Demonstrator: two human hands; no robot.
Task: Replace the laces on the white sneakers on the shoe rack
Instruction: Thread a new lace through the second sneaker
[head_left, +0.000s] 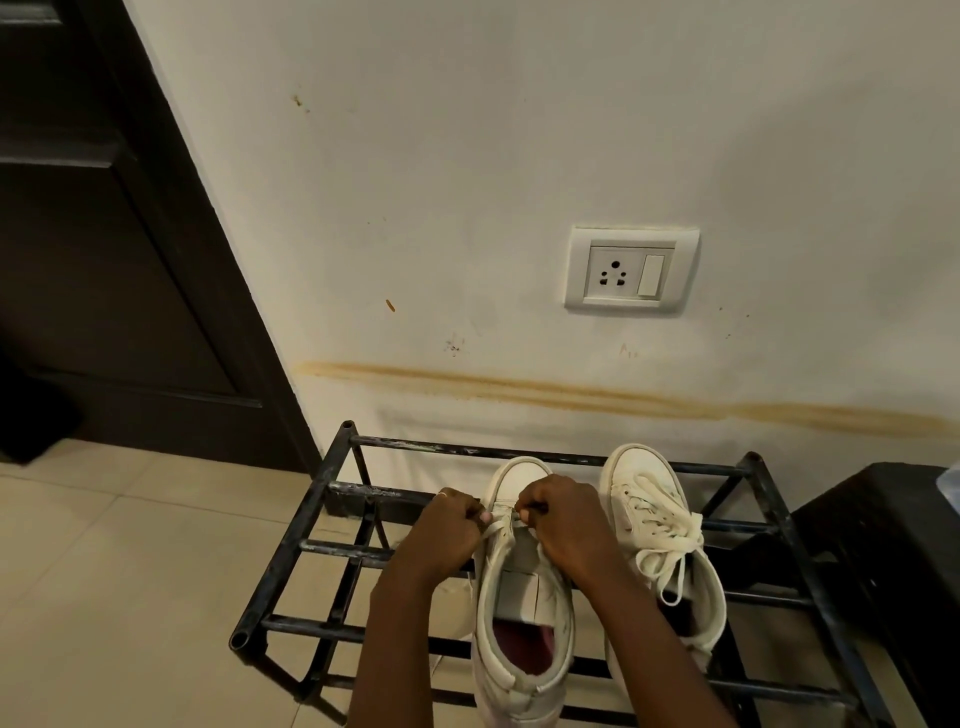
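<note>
1. Left hand (449, 527), closest in, fingers curled, pinches a white lace (491, 530).
2. Unlaced white sneaker (519, 660) lies under both hands' fingertips on the shoe rack (291, 551).
3. Right hand (566, 519), fingers curled, pinches the lace opposite.
4. Laced sneaker (649, 483) stands just right of those fingers.

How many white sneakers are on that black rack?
2. One sneaker lies on the rack, left hand and right hand pinching its lace; the laced sneaker sits just right of it. None seems hidden.
</note>
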